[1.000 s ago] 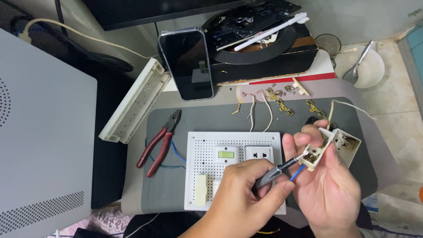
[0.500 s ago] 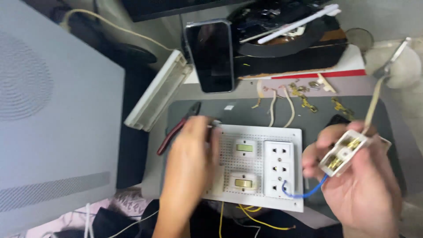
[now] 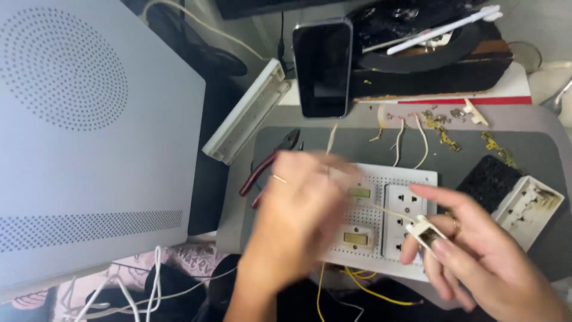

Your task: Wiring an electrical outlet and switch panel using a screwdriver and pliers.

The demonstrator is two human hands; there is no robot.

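Right hand (image 3: 476, 262) pinching small white plug piece (image 3: 424, 231) in narrow grip, raised for working. Left hand (image 3: 298, 214) blurred, grip unreadable, over white switch board (image 3: 411, 179). Beyond left grip, red pliers (image 3: 268, 167); farther, dark phone (image 3: 322, 65).

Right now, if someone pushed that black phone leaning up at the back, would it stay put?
Probably not. The phone stands nearly upright against the black box, so a nudge would likely tip it flat. Its glossy face looks slippery and likely breakable. It is a rigid slab, so it would fall as one piece.
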